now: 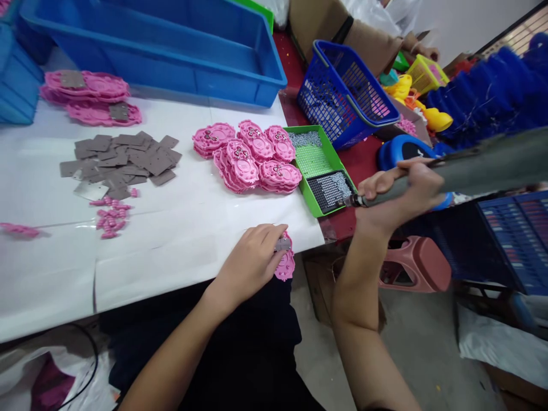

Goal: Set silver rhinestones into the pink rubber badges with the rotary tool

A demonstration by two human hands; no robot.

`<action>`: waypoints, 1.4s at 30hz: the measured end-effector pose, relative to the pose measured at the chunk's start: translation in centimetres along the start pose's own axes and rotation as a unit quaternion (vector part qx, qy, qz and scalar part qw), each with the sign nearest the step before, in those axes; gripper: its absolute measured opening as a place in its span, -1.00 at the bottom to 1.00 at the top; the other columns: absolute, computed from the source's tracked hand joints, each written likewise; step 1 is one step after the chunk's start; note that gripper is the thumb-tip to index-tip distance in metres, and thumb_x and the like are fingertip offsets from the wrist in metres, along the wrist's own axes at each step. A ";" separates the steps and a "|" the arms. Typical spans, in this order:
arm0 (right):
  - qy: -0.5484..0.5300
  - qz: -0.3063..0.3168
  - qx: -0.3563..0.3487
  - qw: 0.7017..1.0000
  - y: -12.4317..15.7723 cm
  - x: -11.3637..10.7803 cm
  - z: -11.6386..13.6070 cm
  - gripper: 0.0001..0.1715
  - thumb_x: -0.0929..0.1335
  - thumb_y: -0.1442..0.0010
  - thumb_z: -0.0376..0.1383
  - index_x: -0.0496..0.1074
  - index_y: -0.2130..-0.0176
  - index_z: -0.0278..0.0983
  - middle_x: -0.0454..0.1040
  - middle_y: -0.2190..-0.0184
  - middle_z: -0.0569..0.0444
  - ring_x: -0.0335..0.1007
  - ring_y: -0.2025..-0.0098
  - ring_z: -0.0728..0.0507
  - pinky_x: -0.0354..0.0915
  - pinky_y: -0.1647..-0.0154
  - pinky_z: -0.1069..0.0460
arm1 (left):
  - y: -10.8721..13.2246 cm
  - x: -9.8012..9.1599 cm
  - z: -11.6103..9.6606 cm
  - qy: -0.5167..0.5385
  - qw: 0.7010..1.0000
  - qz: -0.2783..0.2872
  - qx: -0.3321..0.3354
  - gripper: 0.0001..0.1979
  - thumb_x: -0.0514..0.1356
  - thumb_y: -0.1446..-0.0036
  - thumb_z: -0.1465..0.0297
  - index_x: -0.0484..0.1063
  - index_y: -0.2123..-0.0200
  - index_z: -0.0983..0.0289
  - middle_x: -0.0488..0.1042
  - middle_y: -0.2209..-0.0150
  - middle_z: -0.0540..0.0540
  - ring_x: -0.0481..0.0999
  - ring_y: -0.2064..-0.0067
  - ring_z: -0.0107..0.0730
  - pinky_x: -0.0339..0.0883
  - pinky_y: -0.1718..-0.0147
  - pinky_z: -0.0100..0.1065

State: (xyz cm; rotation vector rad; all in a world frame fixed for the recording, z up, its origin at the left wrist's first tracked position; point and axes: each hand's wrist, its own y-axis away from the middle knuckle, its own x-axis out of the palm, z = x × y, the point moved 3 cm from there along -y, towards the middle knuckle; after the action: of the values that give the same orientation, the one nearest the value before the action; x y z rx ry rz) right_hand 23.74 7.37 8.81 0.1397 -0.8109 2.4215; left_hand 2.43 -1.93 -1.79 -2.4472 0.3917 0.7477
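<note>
My left hand (pixel 252 257) is closed on a pink plastic plate (pixel 286 266) at the table's front edge. A small grey flat piece (pixel 282 244) lies on that plate, partly under my fingers. My right hand (pixel 402 191) grips an electric screwdriver (pixel 381 193), its tip over the black screw tray (pixel 329 191). This tray, with small screws in it, sits in a green box (pixel 315 160). Whether a screw is on the tip is too small to tell. Beside the box are stacks of pink plates (pixel 252 154) with silvery parts on top.
Grey flat pieces (pixel 128 157) lie heaped on the white table (pixel 171 228), near small pink parts (pixel 112 220). A long blue bin (pixel 171 68) stands behind. Further right are a blue basket (pixel 342 97) and a reddish stool (pixel 422 262). Another person's hand (pixel 423 48) shows at the back.
</note>
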 end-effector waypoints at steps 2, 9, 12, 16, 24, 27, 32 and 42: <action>-0.049 0.049 -0.009 0.998 2.0 0.5 1.8 -0.84 0.30 -0.12 -0.26 0.43 0.46 -0.20 0.08 0.77 0.30 -0.07 0.80 0.03 0.02 0.81 0.05 | 0.0 0.0 0.0 0.003 1.000 0.000 -0.002 -0.63 0.23 -0.41 0.42 0.30 -0.22 0.25 0.60 -0.04 0.23 0.62 -0.05 -0.05 0.54 -0.02 0.00; -0.128 0.284 0.068 0.948 9.1 3.7 3.3 -0.93 0.38 -0.26 -0.21 0.48 0.22 -0.13 0.26 0.70 0.29 0.07 0.77 -0.01 0.18 0.74 0.03 | -0.1 0.1 0.2 0.026 0.999 0.017 -0.035 -0.57 0.29 -0.33 0.50 0.31 -0.21 0.24 0.59 -0.07 0.22 0.61 -0.08 -0.06 0.52 -0.04 -0.02; -0.112 0.272 0.091 0.952 9.5 4.1 1.8 -0.94 0.39 -0.28 -0.19 0.45 0.25 -0.11 0.21 0.71 0.31 -0.02 0.78 0.01 0.13 0.75 0.04 | -0.2 0.1 0.1 0.032 0.998 0.029 -0.049 -0.61 0.28 -0.30 0.54 0.33 -0.15 0.25 0.59 -0.06 0.21 0.60 -0.07 -0.08 0.51 -0.04 -0.04; -0.084 0.243 0.104 0.961 9.3 4.4 1.0 -0.86 0.40 -0.25 -0.13 0.42 0.30 -0.11 0.16 0.72 0.32 -0.07 0.79 0.02 0.08 0.78 0.06 | -0.4 0.1 0.1 0.038 0.998 0.026 -0.050 -0.63 0.26 -0.31 0.54 0.34 -0.14 0.24 0.60 -0.04 0.18 0.61 -0.05 -0.11 0.50 -0.03 -0.06; -0.081 0.227 0.094 0.966 9.1 4.9 1.9 -0.88 0.39 -0.22 -0.16 0.41 0.33 -0.14 0.14 0.74 0.31 -0.10 0.80 0.02 0.04 0.78 0.05 | -0.4 0.2 0.1 0.042 0.997 0.031 -0.048 -0.66 0.23 -0.34 0.53 0.34 -0.14 0.24 0.59 -0.05 0.19 0.60 -0.05 -0.10 0.49 -0.02 -0.05; -0.050 0.212 0.098 0.971 8.8 4.7 2.0 -0.80 0.41 -0.19 -0.09 0.38 0.33 -0.12 0.11 0.74 0.32 -0.12 0.80 0.02 0.02 0.76 0.04 | -0.3 0.2 0.2 0.043 0.997 0.029 -0.048 -0.62 0.20 -0.33 0.53 0.32 -0.18 0.22 0.58 -0.07 0.19 0.59 -0.08 -0.11 0.48 -0.05 -0.05; -0.026 0.207 0.097 0.973 8.8 4.5 2.1 -0.75 0.41 -0.18 -0.05 0.34 0.33 -0.12 0.11 0.74 0.32 -0.11 0.79 0.01 0.02 0.74 0.04 | -0.4 -0.1 0.1 0.046 0.997 0.042 -0.056 -0.62 0.22 -0.33 0.55 0.33 -0.17 0.21 0.58 -0.08 0.17 0.58 -0.09 -0.11 0.46 -0.06 -0.05; -0.086 0.223 0.106 0.965 8.2 3.8 3.4 -0.86 0.42 -0.17 -0.13 0.45 0.33 -0.13 0.17 0.73 0.27 0.00 0.79 -0.01 0.09 0.77 0.02 | -0.1 -0.3 0.0 0.050 0.998 -0.046 -0.013 -0.78 0.23 -0.44 0.34 0.43 -0.09 0.24 0.55 -0.11 0.25 0.58 -0.15 -0.09 0.52 -0.10 -0.02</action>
State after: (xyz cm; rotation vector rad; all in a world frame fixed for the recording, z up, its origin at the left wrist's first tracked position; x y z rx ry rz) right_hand 15.79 1.91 8.28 0.2802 -0.7131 2.9557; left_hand 2.27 -1.84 -1.56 -2.5156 0.3058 0.5959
